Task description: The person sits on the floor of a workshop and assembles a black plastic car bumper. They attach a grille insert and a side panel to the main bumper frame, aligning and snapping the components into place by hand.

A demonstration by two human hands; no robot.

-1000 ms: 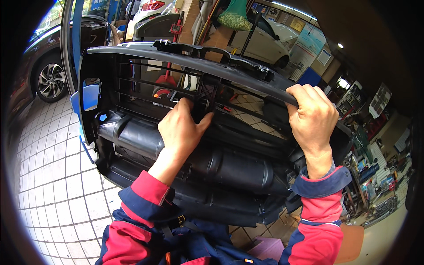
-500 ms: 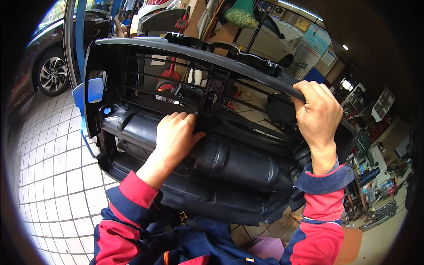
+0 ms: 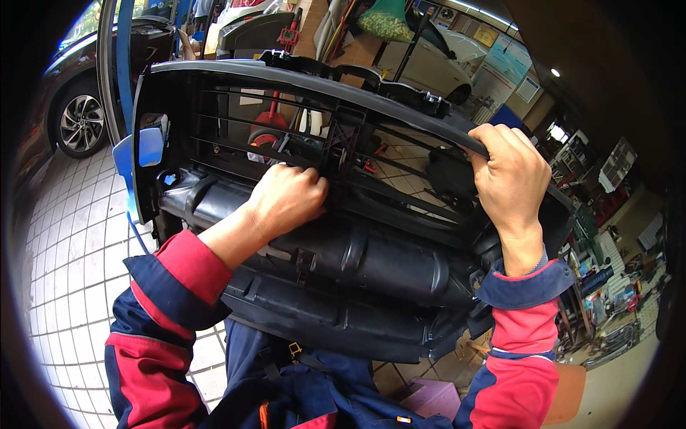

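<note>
A large black plastic car grille frame [image 3: 389,268] with thin cross slats is held up in front of my body, tilted a little down to the right. My right hand [image 3: 511,168] is wrapped over its top rim at the right. Near the frame's middle, my left hand [image 3: 289,194] is closed, fingers curled over the bar beneath the slatted opening, beside the upright centre rib [image 3: 345,146]. The left fingertips and thumb are hidden. Metal clips [image 3: 437,102] and a black cable run along the frame's far upper edge.
A blue chair [image 3: 146,148] stands against the frame's left side on the tiled floor [image 3: 68,236]. Dark and light cars are parked beyond. At the right is a bench cluttered with tools [image 3: 618,314]. A lilac box [image 3: 431,397] and an orange stool [image 3: 567,393] lie near my legs.
My left hand has turned over at the bar, its thumb now out of sight, while its forearm swung out to the left. The right hand keeps its hold; the frame hardly moved.
</note>
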